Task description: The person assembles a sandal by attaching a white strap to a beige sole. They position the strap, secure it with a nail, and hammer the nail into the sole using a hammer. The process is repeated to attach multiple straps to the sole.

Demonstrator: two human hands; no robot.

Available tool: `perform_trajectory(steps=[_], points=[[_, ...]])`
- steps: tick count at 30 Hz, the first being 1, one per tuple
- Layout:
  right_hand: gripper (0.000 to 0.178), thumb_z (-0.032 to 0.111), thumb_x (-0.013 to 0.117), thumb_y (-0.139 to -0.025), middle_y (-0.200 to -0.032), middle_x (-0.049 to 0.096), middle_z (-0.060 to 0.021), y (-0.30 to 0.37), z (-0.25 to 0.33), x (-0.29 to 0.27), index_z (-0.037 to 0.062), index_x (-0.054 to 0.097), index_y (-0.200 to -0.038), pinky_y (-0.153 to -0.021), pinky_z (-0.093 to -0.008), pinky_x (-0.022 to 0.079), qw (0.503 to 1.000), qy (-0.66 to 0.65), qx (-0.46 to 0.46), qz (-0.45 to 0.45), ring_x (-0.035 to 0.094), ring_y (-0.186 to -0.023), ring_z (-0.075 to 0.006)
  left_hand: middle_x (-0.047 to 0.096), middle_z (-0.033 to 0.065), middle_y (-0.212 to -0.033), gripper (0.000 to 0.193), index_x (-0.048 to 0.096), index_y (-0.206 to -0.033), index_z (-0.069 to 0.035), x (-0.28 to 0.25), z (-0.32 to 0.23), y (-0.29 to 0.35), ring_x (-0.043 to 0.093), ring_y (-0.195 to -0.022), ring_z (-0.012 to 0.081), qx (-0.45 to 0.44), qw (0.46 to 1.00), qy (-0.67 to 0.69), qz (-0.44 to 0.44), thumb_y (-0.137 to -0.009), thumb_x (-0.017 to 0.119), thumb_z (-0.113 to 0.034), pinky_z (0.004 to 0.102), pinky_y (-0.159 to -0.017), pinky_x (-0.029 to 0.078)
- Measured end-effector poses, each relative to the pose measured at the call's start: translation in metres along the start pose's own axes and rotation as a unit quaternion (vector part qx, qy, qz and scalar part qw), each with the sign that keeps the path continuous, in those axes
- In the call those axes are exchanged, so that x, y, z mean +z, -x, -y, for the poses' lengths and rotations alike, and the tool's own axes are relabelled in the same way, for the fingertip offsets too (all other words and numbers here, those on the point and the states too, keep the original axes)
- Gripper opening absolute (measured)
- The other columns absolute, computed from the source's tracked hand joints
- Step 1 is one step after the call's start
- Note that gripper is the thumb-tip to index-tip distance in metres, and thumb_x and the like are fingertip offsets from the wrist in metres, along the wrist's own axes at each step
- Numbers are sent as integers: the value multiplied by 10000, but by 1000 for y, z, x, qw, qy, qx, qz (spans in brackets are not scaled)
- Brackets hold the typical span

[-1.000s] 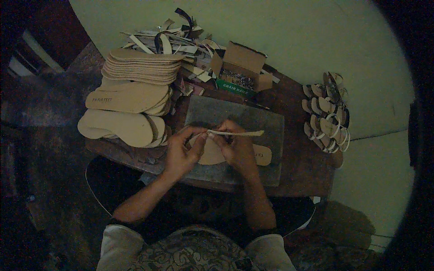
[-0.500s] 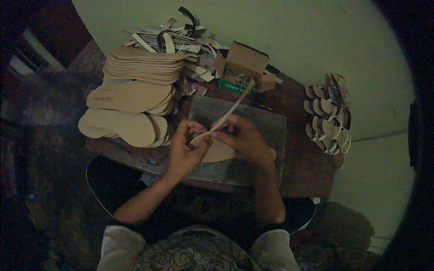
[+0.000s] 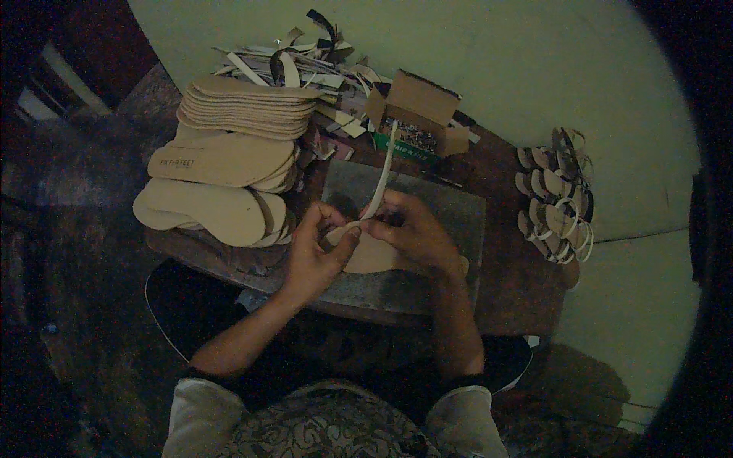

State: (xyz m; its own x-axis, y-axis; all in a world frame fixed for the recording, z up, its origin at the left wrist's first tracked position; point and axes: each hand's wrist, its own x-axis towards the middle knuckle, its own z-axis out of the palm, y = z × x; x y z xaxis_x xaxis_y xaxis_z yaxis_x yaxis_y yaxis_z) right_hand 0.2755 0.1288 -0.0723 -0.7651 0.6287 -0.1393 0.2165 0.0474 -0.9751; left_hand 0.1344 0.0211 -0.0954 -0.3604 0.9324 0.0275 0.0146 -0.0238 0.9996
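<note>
A narrow pale strap (image 3: 384,174) rises from between my two hands, its free end reaching up in front of the cardboard box. My left hand (image 3: 314,246) pinches the strap's lower end between thumb and fingers, at the left tip of a tan shoe insole (image 3: 374,257). Close beside it, my right hand (image 3: 416,233) grips the same strap a little higher, fingers closed. The insole lies over a grey slab (image 3: 458,206), partly covered by my hands and right forearm. How the strap meets the insole's edge is hidden by my fingers.
Piled tan insoles (image 3: 214,210) stand at the left of the wooden table (image 3: 519,298). Behind them lies a heap of strap scraps (image 3: 290,69). An open cardboard box (image 3: 424,99) holds small metal pieces like nails. Several strapped sandal soles (image 3: 553,191) are grouped at the right, by the wall.
The strap's free end has swung left and become more upright. Both hands stay pinched together in nearly the same place; the view has shifted slightly.
</note>
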Motion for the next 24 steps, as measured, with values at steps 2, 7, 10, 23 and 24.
perform_trajectory(steps=[2, 7, 10, 23, 24], points=[[155, 133, 635, -805, -844, 607, -29, 0, 2, 3, 46, 582, -922, -738, -300, 462, 999, -27, -19, -2, 560, -793, -132, 503, 27, -805, 217, 422, -893, -60, 0, -2, 1, 499, -704, 59, -30, 999, 13, 0, -801, 617, -36, 192, -453, 386], [174, 107, 657, -786, -836, 617, -16, -2, -6, 5, 34, 597, -933, -732, -269, 460, 1000, 22, 7, -19, 566, -793, -100, 510, 25, -801, 205, 425, -881, -56, -3, 8, 2, 492, -685, 70, -5, 1000, -11, 4, -804, 612, -27, 196, -477, 359], [175, 117, 656, -790, -819, 619, -14, -1, -6, 7, 36, 600, -935, -719, -271, 457, 999, 11, 14, -35, 563, -784, -98, 518, 29, -805, 201, 428, -886, -57, -1, 7, 0, 494, -696, 74, -22, 1000, -3, -12, -809, 611, -28, 206, -506, 376], [231, 184, 690, -772, -843, 626, -10, 4, 5, 7, 52, 622, -949, -727, -283, 448, 995, -83, 30, -40, 564, -788, -114, 586, 69, -941, 222, 513, -1029, -51, -5, 2, -2, 494, -632, 54, -34, 998, -45, 28, -828, 605, -78, 223, -514, 407], [239, 194, 693, -771, -841, 624, -11, 4, 0, 7, 56, 622, -953, -730, -285, 448, 996, -64, 26, -52, 565, -792, -117, 593, 66, -935, 224, 518, -1042, -48, -6, 3, -2, 500, -642, 55, -15, 998, -53, 29, -837, 597, -92, 226, -526, 414]])
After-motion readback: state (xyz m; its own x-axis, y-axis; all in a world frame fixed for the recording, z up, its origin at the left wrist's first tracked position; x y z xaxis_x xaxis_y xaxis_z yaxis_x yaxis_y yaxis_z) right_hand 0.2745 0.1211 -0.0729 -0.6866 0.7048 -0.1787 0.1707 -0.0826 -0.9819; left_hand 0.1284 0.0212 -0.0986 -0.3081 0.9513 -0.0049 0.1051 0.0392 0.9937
